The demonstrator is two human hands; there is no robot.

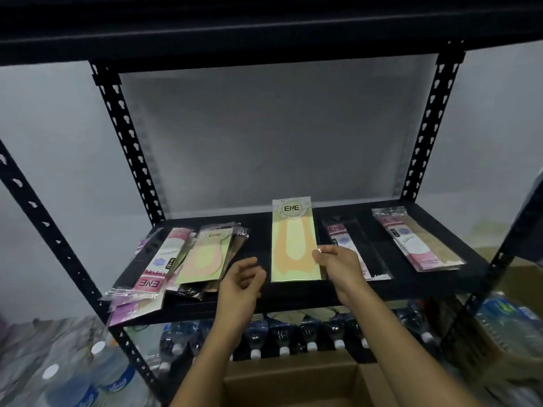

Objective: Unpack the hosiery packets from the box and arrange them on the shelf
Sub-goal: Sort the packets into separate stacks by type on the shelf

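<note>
The yellow-green packet lies flat near the middle of the shelf. Its long axis runs from 12 to 6 o'clock, with the ENE label at the far end and the near end close to the front lip.

The right hand is the nearer one. It sits at the packet's 3 o'clock, and thumb and forefinger seem to pinch the right-hand edge about halfway down, though the picture is soft there and it could be only a touch. The left hand hangs at the packet's 8 o'clock, just beside the lower left corner. Its fingers are loosely curled and it holds nothing.

Any squaring up looks like the right hand's job, by a small turn about that edge.

Out at 9 o'clock a loose heap of packets fans over the left corner of the shelf and juts past the front edge. At 3 o'clock, partly behind the right hand, lies a black packet, and beyond it a pink and beige packet, both angled. The cardboard box stands at 6 o'clock, below the forearms.
</note>
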